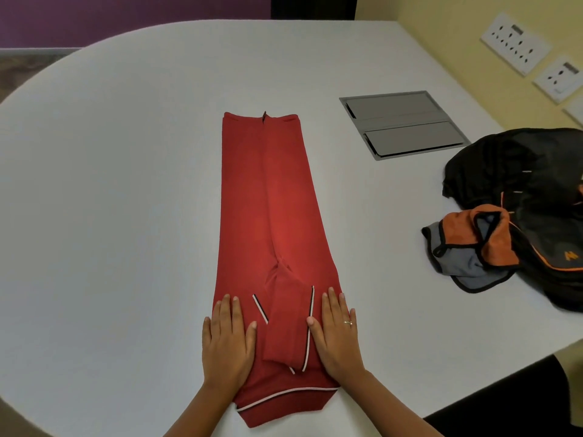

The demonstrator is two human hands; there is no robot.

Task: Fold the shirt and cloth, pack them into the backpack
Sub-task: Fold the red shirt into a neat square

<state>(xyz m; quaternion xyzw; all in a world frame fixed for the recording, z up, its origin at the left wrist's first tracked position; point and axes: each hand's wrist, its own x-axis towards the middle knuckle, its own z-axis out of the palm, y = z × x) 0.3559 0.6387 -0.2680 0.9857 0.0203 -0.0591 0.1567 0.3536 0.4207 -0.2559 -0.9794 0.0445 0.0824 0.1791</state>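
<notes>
- The red knit polo shirt with white-and-black trim (271, 222) is lying in the centre of the frame on the white rounded table (126, 184), already narrowed into one long strip, collar end nearest the lower edge and hem towards the upper centre.
- The strip is being pressed flat at its near end: the left hand (227, 339) is laid on the strip's left edge and the right hand (336, 332), ringed on one finger, on its right edge, fingers of both straight and together, nothing being gripped.
- Between the hands the folded-in sleeves are overlapping, their striped cuffs slightly askew; it is judged that this bulge should be smoothed before any cross fold, or the packet is likely to come out lumpy.
- The next fold is probably best made by bringing the far hem towards the collar, with the side edges being kept aligned, since the strip is looking wider near the bottom of the frame.
- The orange-and-grey cloth with black piping (473, 247) is lying crumpled at the right, not yet folded, touching the black backpack with orange trim (536, 197) at the right edge.
- The backpack is slumped; whether its opening is unzipped cannot be told.
</notes>
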